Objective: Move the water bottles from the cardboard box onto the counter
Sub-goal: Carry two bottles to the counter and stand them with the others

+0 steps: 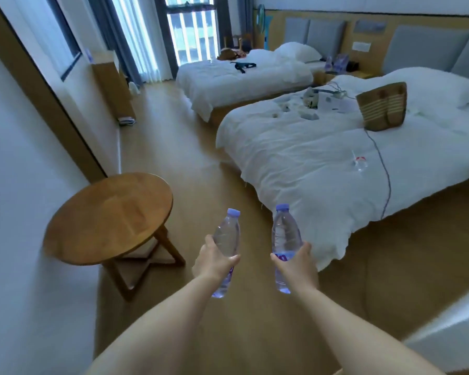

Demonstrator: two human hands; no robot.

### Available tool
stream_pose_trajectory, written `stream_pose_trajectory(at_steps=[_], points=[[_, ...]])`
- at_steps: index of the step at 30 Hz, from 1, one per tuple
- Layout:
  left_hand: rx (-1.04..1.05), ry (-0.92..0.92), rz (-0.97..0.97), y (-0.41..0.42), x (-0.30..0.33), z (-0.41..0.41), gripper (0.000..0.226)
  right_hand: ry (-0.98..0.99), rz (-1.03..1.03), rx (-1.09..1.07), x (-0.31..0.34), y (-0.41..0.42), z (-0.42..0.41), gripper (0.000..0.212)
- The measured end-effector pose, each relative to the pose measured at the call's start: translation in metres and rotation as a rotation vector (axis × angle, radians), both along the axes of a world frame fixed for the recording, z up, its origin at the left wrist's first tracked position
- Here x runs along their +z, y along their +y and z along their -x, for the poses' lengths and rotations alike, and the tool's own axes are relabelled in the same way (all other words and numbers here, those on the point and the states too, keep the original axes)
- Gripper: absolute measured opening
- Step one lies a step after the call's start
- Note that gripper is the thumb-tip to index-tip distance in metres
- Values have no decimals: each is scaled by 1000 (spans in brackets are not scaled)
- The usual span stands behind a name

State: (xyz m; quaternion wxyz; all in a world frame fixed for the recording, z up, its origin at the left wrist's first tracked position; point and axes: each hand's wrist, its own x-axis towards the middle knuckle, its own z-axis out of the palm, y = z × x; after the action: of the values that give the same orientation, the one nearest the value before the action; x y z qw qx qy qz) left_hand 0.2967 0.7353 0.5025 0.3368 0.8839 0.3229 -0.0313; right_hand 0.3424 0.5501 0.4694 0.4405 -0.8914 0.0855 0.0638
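My left hand (214, 259) grips a clear water bottle (227, 234) with a pale purple cap around its middle. My right hand (295, 262) grips a second clear water bottle (284, 234) of the same kind, also around its labelled middle. Both bottles are held nearly upright, caps away from me, over the wooden floor in front of me. No cardboard box and no counter are in view.
A round wooden side table (109, 217) stands at the left by the white wall. A white bed (322, 163) with a woven bag (382, 106) and a small bottle (359, 161) is at the right, a second bed (241, 77) beyond. Wooden floor runs between them.
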Motion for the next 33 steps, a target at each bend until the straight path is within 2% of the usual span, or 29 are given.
stream_pose_trajectory(at_steps=[12,17,22,33], points=[[326,-66,16,131,0,-76,74,-79,14,247,3,146,-124,73],[427,-75,11,173,-8,-158,68,-101,22,365,2,202,-214,69],[528,-131,58,211,6,-258,79,-153,59,478,16,252,-320,63],[649,-149,44,329,23,-430,78,-190,79,591,41,392,-497,75]])
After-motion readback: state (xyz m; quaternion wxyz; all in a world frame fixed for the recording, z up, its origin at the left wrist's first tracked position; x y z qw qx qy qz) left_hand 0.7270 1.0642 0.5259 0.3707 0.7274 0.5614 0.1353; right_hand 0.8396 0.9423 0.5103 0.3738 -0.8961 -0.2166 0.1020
